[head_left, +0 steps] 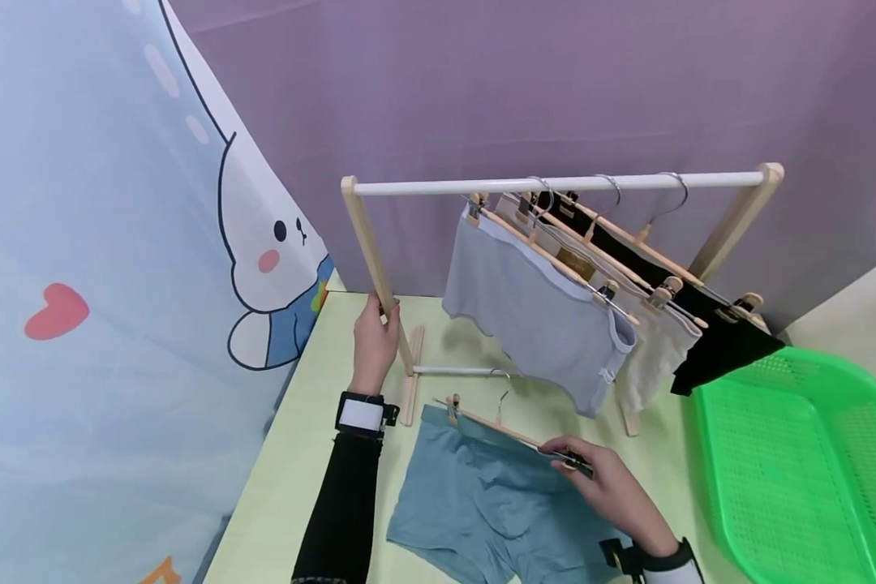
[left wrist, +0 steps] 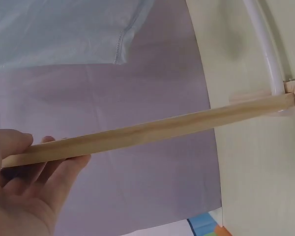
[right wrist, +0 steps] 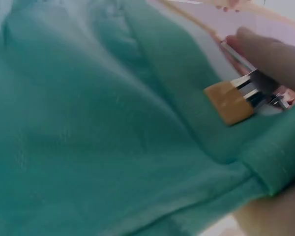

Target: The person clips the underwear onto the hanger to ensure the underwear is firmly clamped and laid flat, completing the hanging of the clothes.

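My left hand [head_left: 375, 341] grips the left wooden post [head_left: 366, 235] of a small clothes rack; in the left wrist view the thumb and fingers [left wrist: 69, 169] lie on both sides of that post. My right hand [head_left: 613, 491] pinches the right end of a wooden clip hanger [head_left: 511, 431], at its clip. Teal boxer briefs [head_left: 474, 495] hang from this hanger, spread over the table just in front of the rack. Seen from the right wrist, the clip's wooden pad [right wrist: 229, 103] lies against the waistband, and the teal cloth fills most of that view.
From the rack's white top bar [head_left: 453, 187] hang light blue-grey underpants [head_left: 533, 300], beige ones [head_left: 653, 357] and black ones [head_left: 730, 345] on clip hangers. A green plastic basket [head_left: 781, 454] stands at the right. Behind is a purple cloth [head_left: 482, 89]; a printed blue cloth [head_left: 117, 422] covers the left.
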Action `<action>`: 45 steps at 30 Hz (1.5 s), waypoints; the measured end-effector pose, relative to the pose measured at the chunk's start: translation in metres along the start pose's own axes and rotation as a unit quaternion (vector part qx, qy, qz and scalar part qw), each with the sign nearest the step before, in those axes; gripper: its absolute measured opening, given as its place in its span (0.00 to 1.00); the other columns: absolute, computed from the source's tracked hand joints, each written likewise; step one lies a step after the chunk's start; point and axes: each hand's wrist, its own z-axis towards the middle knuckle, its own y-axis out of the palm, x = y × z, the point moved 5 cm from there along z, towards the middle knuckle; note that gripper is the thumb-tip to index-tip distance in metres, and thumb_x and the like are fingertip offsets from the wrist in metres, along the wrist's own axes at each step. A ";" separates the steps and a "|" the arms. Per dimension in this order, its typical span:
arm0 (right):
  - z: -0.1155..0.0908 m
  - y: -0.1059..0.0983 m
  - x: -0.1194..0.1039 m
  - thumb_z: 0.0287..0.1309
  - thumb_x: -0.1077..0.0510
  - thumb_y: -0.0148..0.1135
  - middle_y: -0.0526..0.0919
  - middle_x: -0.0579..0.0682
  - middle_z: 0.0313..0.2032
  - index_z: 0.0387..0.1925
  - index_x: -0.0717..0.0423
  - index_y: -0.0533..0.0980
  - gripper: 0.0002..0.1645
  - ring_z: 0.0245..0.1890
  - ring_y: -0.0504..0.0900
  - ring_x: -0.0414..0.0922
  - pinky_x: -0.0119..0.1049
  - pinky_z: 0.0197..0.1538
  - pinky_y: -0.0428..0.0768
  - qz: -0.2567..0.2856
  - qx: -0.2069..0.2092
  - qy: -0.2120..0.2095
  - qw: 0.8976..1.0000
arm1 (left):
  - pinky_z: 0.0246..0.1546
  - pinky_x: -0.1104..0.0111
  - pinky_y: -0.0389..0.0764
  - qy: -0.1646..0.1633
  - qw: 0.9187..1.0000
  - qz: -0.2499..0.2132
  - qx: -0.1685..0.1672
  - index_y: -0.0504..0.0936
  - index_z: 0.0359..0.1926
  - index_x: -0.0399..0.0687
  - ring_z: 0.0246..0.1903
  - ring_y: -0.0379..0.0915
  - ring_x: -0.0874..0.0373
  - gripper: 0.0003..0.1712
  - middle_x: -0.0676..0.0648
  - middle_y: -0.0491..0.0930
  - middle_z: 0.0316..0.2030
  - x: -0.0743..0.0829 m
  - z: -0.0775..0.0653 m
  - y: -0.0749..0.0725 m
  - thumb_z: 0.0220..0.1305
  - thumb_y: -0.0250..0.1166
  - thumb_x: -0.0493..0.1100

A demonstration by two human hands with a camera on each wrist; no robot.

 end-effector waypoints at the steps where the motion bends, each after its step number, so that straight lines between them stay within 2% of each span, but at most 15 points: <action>1: 0.000 -0.001 -0.007 0.66 0.61 0.62 0.86 0.47 0.46 0.51 0.50 0.80 0.13 0.42 0.85 0.39 0.33 0.39 0.82 -0.007 0.005 -0.007 1.000 | 0.46 0.55 0.84 0.002 1.000 0.002 0.002 0.71 0.58 0.36 0.52 0.79 0.43 0.17 0.34 0.79 0.52 -0.001 0.000 -0.001 0.75 0.56 0.41; 7: 0.000 -0.016 -0.053 0.62 0.66 0.64 0.88 0.48 0.43 0.51 0.52 0.80 0.16 0.34 0.84 0.35 0.29 0.31 0.78 -0.064 0.040 -0.081 0.994 | 0.42 0.54 0.85 0.010 1.000 0.015 0.001 0.72 0.56 0.36 0.50 0.81 0.43 0.16 0.35 0.80 0.51 -0.004 0.000 -0.001 0.75 0.56 0.41; 10: 0.003 -0.029 -0.079 0.56 0.71 0.67 0.88 0.47 0.40 0.50 0.54 0.80 0.20 0.30 0.81 0.31 0.27 0.28 0.75 -0.096 0.067 -0.132 0.984 | 0.40 0.55 0.85 0.014 1.000 0.025 -0.009 0.71 0.57 0.38 0.48 0.82 0.43 0.16 0.34 0.80 0.51 -0.004 0.000 0.001 0.75 0.55 0.43; 13: 0.008 -0.040 -0.104 0.53 0.72 0.69 0.88 0.46 0.39 0.50 0.54 0.79 0.22 0.27 0.77 0.30 0.24 0.26 0.70 -0.128 0.099 -0.158 0.974 | 0.38 0.55 0.86 0.017 0.999 0.038 -0.014 0.69 0.58 0.38 0.46 0.82 0.42 0.17 0.34 0.80 0.50 -0.004 0.000 0.002 0.76 0.55 0.43; 17: 0.014 -0.052 -0.136 0.53 0.71 0.70 0.88 0.50 0.40 0.49 0.57 0.79 0.20 0.29 0.83 0.37 0.26 0.28 0.77 -0.170 0.174 -0.202 0.949 | 0.35 0.54 0.86 0.017 0.998 0.056 -0.020 0.68 0.59 0.37 0.45 0.83 0.41 0.17 0.33 0.80 0.50 -0.004 -0.001 0.002 0.76 0.55 0.42; 19: 0.017 -0.057 -0.152 0.63 0.64 0.64 0.87 0.52 0.41 0.47 0.61 0.79 0.11 0.32 0.86 0.43 0.29 0.33 0.82 -0.177 0.220 -0.232 0.931 | 0.36 0.53 0.86 0.020 0.998 0.056 -0.025 0.69 0.59 0.37 0.46 0.83 0.41 0.17 0.33 0.80 0.50 -0.003 -0.002 0.002 0.76 0.55 0.42; 22: 0.021 -0.066 -0.173 0.73 0.53 0.54 0.87 0.56 0.41 0.46 0.66 0.79 0.18 0.36 0.88 0.50 0.35 0.36 0.84 -0.171 0.281 -0.267 0.906 | 0.39 0.53 0.86 0.022 0.998 0.054 -0.033 0.68 0.58 0.37 0.48 0.82 0.40 0.17 0.32 0.79 0.51 -0.001 -0.001 0.002 0.76 0.55 0.42; 24: 0.025 -0.071 -0.185 0.76 0.48 0.47 0.87 0.59 0.40 0.46 0.68 0.79 0.26 0.31 0.87 0.51 0.36 0.31 0.83 -0.164 0.315 -0.276 0.893 | 0.39 0.53 0.86 0.025 0.998 0.056 -0.033 0.68 0.59 0.36 0.49 0.81 0.40 0.18 0.32 0.79 0.52 0.000 0.000 0.001 0.76 0.55 0.43; 28: 0.037 -0.079 -0.199 0.71 0.58 0.57 0.87 0.60 0.39 0.48 0.69 0.77 0.16 0.15 0.76 0.45 0.30 0.18 0.70 -0.173 0.347 -0.266 0.883 | 0.38 0.54 0.86 0.023 0.998 0.061 -0.026 0.68 0.60 0.36 0.48 0.82 0.41 0.18 0.33 0.79 0.51 -0.001 0.000 0.001 0.76 0.55 0.41; 31: 0.051 -0.081 -0.203 0.62 0.67 0.64 0.87 0.59 0.41 0.49 0.66 0.77 0.14 0.13 0.68 0.40 0.30 0.18 0.60 -0.190 0.349 -0.256 0.881 | 0.36 0.54 0.86 0.024 0.998 0.062 -0.023 0.68 0.59 0.36 0.46 0.82 0.41 0.17 0.34 0.80 0.49 -0.002 -0.001 0.002 0.75 0.55 0.40; 33: 0.061 -0.079 -0.202 0.59 0.70 0.66 0.87 0.57 0.42 0.50 0.65 0.76 0.16 0.16 0.73 0.41 0.31 0.19 0.62 -0.201 0.341 -0.250 0.884 | 0.36 0.55 0.86 0.024 0.998 0.060 -0.023 0.69 0.58 0.36 0.46 0.82 0.41 0.17 0.34 0.80 0.49 -0.003 -0.002 0.004 0.76 0.55 0.41; 36: 0.076 -0.073 -0.196 0.62 0.68 0.64 0.87 0.56 0.43 0.50 0.63 0.76 0.15 0.20 0.79 0.42 0.32 0.20 0.65 -0.199 0.325 -0.233 0.895 | 0.38 0.55 0.86 0.022 0.998 0.056 -0.019 0.69 0.58 0.36 0.46 0.82 0.41 0.17 0.34 0.80 0.49 -0.003 -0.003 0.004 0.76 0.54 0.42; 39: 0.085 -0.065 -0.188 0.65 0.66 0.61 0.86 0.55 0.44 0.51 0.62 0.74 0.13 0.16 0.71 0.37 0.32 0.20 0.65 -0.188 0.307 -0.212 0.908 | 0.38 0.55 0.86 0.019 0.998 0.057 -0.017 0.69 0.59 0.35 0.47 0.82 0.42 0.17 0.34 0.80 0.49 -0.005 -0.004 0.002 0.76 0.54 0.42; 42: 0.087 -0.058 -0.181 0.65 0.65 0.62 0.85 0.55 0.46 0.52 0.63 0.73 0.15 0.11 0.56 0.33 0.31 0.18 0.60 -0.171 0.303 -0.193 0.918 | 0.38 0.55 0.85 0.023 0.998 0.055 -0.019 0.69 0.59 0.35 0.46 0.82 0.42 0.17 0.34 0.80 0.49 -0.005 -0.004 0.001 0.76 0.54 0.41; 45: 0.086 -0.053 -0.178 0.63 0.65 0.64 0.84 0.56 0.47 0.56 0.63 0.70 0.21 0.12 0.60 0.35 0.32 0.21 0.63 -0.153 0.304 -0.174 0.924 | 0.38 0.55 0.85 0.029 0.998 0.055 -0.017 0.68 0.60 0.36 0.46 0.82 0.42 0.18 0.34 0.80 0.49 -0.003 -0.003 -0.001 0.76 0.53 0.41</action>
